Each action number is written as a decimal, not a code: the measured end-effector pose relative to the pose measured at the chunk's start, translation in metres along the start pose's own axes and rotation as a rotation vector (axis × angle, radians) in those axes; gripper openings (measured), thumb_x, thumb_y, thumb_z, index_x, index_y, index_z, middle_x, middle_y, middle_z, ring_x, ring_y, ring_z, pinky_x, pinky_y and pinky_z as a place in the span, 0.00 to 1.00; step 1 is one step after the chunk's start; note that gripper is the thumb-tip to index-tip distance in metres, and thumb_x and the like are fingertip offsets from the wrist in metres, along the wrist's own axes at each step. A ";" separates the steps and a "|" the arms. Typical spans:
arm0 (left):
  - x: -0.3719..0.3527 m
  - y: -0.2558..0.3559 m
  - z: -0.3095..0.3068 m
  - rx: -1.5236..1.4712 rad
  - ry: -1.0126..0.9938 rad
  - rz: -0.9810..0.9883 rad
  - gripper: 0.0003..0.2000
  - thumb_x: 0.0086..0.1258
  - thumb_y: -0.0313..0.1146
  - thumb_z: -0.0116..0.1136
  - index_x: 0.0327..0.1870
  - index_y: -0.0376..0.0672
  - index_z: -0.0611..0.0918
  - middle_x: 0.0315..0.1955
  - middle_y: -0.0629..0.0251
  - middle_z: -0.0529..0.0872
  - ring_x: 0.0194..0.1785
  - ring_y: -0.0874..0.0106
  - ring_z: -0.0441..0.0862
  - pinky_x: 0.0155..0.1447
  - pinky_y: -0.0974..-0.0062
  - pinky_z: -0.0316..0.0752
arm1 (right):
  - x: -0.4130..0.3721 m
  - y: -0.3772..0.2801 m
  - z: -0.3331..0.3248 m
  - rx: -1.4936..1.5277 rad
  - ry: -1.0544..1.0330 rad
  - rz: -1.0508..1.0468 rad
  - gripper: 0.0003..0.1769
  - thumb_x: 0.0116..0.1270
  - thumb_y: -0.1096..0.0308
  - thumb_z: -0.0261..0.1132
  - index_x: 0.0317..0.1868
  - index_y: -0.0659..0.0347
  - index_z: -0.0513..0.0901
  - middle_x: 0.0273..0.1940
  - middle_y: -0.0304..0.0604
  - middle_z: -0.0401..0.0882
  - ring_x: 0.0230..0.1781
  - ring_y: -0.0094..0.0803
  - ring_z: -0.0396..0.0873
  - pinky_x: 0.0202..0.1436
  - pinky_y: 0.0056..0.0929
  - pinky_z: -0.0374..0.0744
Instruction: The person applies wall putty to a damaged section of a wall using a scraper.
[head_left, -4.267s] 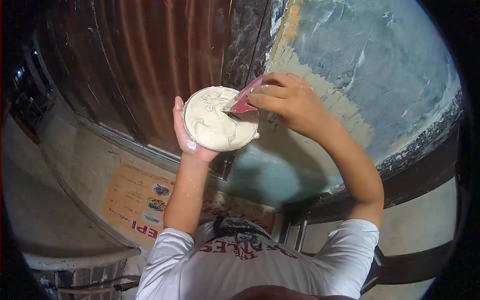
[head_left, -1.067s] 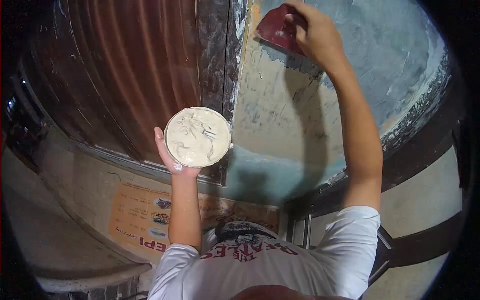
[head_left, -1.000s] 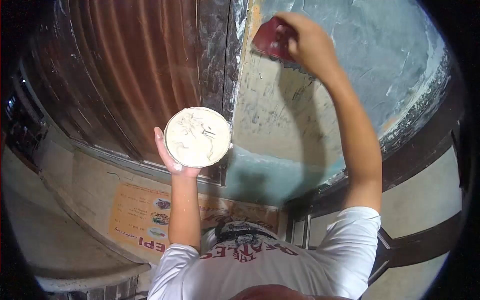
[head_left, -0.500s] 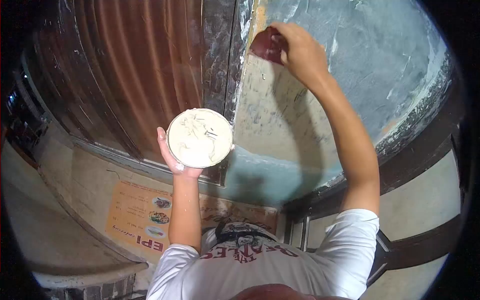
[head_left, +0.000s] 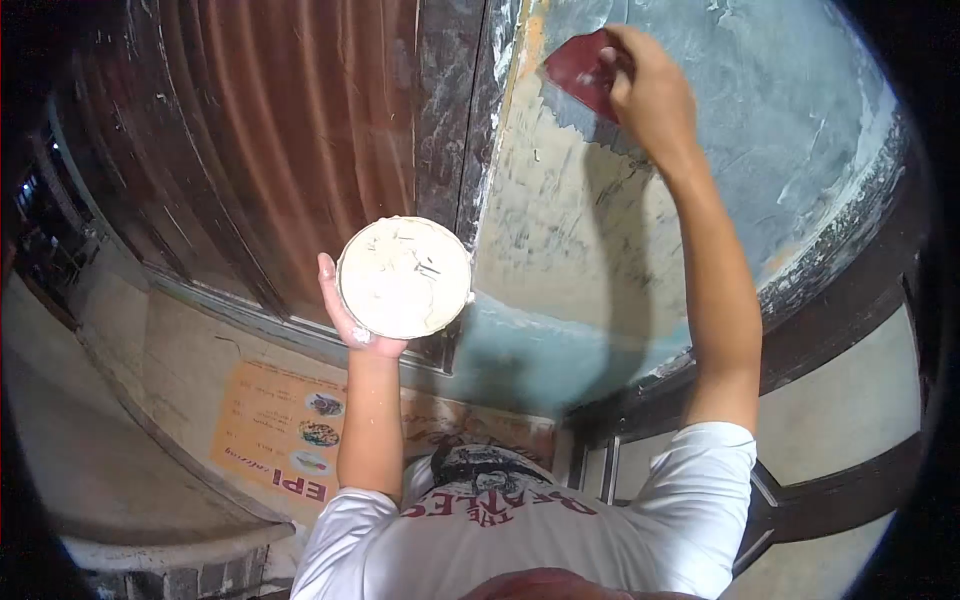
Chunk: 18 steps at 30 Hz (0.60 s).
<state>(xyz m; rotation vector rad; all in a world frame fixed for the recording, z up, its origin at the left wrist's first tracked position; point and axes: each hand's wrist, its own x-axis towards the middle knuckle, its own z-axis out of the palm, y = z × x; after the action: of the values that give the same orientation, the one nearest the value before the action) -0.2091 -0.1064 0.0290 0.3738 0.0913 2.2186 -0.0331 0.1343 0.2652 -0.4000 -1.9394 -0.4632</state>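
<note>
My left hand (head_left: 345,312) grips a round container of cream-coloured putty (head_left: 405,278) from below and the side, thumb up along its left edge. White smears mark the hand near the wrist. In my right hand (head_left: 655,95) is a dark red putty scraper (head_left: 583,75), pinched between thumb and fingers. Its blade lies over the upper part of the wall panel (head_left: 565,200), close to the left border. That panel is grey-blue above, with a patchy cream and grey area below the scraper and a pale turquoise band at the bottom.
A dark wooden frame (head_left: 445,130) and a brown curtain (head_left: 300,110) behind glass stand left of the panel. An orange printed banner (head_left: 275,430) lies low at the left. Dark wooden bars (head_left: 840,330) cross the lower right.
My right hand has moved the scraper up and to the right across the panel. The putty container stays nearly in place in my left hand.
</note>
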 end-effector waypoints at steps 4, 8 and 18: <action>-0.001 0.001 0.004 -0.024 -0.054 -0.041 0.43 0.77 0.67 0.45 0.73 0.30 0.71 0.72 0.47 0.75 0.73 0.51 0.73 0.77 0.50 0.68 | 0.001 -0.001 -0.009 0.068 0.012 0.062 0.17 0.70 0.71 0.61 0.59 0.55 0.83 0.52 0.47 0.87 0.52 0.50 0.85 0.54 0.41 0.82; -0.001 -0.001 0.016 -0.001 -0.039 -0.048 0.42 0.76 0.68 0.44 0.71 0.34 0.74 0.69 0.50 0.77 0.70 0.52 0.75 0.74 0.49 0.70 | -0.016 0.000 0.007 0.001 -0.082 -0.066 0.20 0.67 0.74 0.64 0.58 0.47 0.83 0.51 0.42 0.87 0.52 0.49 0.84 0.52 0.47 0.82; -0.002 0.000 0.022 -0.023 -0.113 -0.104 0.43 0.78 0.67 0.43 0.74 0.30 0.70 0.71 0.45 0.75 0.72 0.49 0.74 0.76 0.49 0.68 | -0.024 -0.036 -0.029 0.369 -0.215 -0.305 0.27 0.54 0.82 0.65 0.56 0.55 0.83 0.51 0.44 0.86 0.51 0.51 0.81 0.55 0.44 0.80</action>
<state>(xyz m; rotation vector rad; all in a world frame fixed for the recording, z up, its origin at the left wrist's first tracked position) -0.2016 -0.1089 0.0494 0.4704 0.0244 2.0896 -0.0179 0.0877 0.2485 0.0906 -2.2516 -0.2515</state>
